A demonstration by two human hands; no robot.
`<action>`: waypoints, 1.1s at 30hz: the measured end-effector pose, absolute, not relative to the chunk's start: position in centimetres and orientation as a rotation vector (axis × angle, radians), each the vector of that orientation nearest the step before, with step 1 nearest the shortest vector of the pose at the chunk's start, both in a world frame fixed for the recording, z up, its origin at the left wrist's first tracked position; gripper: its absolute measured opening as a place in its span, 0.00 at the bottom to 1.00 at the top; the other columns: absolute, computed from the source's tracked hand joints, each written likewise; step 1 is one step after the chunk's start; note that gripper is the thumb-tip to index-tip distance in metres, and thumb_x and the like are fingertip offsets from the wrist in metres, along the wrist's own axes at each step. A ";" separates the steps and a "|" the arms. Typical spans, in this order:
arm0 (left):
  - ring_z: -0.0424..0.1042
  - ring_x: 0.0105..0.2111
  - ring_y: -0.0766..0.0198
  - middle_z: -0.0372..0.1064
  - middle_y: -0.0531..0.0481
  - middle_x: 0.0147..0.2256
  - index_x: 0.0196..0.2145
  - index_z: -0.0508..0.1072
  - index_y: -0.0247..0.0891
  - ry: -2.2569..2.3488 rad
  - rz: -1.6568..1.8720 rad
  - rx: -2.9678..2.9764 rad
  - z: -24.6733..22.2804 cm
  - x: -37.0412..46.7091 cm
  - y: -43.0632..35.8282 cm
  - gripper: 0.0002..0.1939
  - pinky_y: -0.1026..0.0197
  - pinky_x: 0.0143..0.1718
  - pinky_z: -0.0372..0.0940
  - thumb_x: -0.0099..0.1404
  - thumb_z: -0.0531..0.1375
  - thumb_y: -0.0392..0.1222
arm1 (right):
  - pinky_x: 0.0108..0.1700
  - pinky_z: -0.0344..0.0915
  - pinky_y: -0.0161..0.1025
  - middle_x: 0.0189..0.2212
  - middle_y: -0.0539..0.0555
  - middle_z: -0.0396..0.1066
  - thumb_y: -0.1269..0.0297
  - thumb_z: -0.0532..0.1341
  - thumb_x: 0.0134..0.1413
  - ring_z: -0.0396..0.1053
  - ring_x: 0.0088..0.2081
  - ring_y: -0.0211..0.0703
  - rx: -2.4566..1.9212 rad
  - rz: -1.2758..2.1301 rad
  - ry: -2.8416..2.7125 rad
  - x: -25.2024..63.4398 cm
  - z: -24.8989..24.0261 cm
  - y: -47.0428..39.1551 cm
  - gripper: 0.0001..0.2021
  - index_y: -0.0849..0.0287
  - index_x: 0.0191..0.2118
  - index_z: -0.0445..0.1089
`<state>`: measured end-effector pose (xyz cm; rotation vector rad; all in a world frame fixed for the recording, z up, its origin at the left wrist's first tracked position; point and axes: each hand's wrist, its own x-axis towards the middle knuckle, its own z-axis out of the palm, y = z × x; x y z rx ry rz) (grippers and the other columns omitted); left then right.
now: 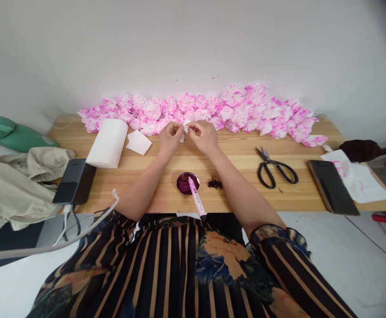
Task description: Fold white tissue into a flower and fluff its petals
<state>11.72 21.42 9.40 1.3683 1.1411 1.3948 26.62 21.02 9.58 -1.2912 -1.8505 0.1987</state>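
Observation:
Both of my hands meet over the table's middle, pinching one small white piece of paper (185, 128) that looks gathered or twisted. My left hand (170, 138) grips it from the left and my right hand (204, 136) from the right. Just beyond them runs a long heap of pink-and-white paper flowers (246, 108). Nearer my body, a pink marker (196, 197) leans on a small round dish (183, 184) of dark purple liquid. Beside the dish lies a little pile of dark, thin bits (215, 182), which I cannot identify.
Left of my hands are a stack of white paper (108, 143), loose white sheets (139, 142) and a dark power bank (75, 182) with cables. On the right lie black-handled scissors (272, 168), a phone (332, 187) and pink-stained paper (361, 176). A wall rises behind the wooden table (235, 152).

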 end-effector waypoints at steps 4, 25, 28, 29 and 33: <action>0.67 0.22 0.73 0.70 0.56 0.24 0.29 0.70 0.37 1.105 1.396 1.225 9.6 11.6 21.5 0.07 0.69 0.26 0.62 0.64 0.59 0.29 | 0.46 0.70 0.42 0.39 0.53 0.81 0.69 0.60 0.56 0.76 0.40 0.45 -1.269 0.403 -1.709 26.7 9.2 21.3 0.10 0.55 0.39 0.79; 0.68 0.26 0.71 0.68 0.57 0.25 0.30 0.71 0.37 1.178 1.374 1.394 8.8 11.4 22.0 0.06 0.68 0.29 0.60 0.61 0.59 0.29 | 0.44 0.68 0.41 0.38 0.52 0.81 0.69 0.60 0.56 0.75 0.39 0.44 -1.286 0.406 -1.733 27.0 9.7 21.1 0.10 0.55 0.39 0.80; 0.67 0.25 0.71 0.69 0.57 0.25 0.30 0.71 0.37 1.157 1.377 1.408 8.9 11.5 21.8 0.06 0.67 0.30 0.62 0.61 0.59 0.29 | 0.46 0.66 0.42 0.36 0.52 0.81 0.64 0.60 0.61 0.74 0.38 0.45 -1.249 0.313 -1.827 26.9 10.3 20.8 0.09 0.55 0.38 0.79; 0.68 0.25 0.71 0.69 0.57 0.25 0.30 0.71 0.37 1.151 1.381 1.415 8.9 11.5 21.8 0.06 0.67 0.30 0.63 0.61 0.59 0.29 | 0.46 0.65 0.43 0.35 0.52 0.80 0.62 0.61 0.61 0.73 0.38 0.45 -1.249 0.265 -1.867 26.9 10.4 20.6 0.09 0.55 0.38 0.79; 0.68 0.25 0.71 0.70 0.57 0.25 0.30 0.72 0.37 1.150 1.386 1.466 8.9 11.6 21.6 0.06 0.67 0.31 0.63 0.61 0.59 0.29 | 0.47 0.62 0.45 0.33 0.53 0.79 0.63 0.59 0.62 0.72 0.38 0.47 -1.320 0.125 -1.938 26.7 10.5 20.5 0.10 0.56 0.35 0.78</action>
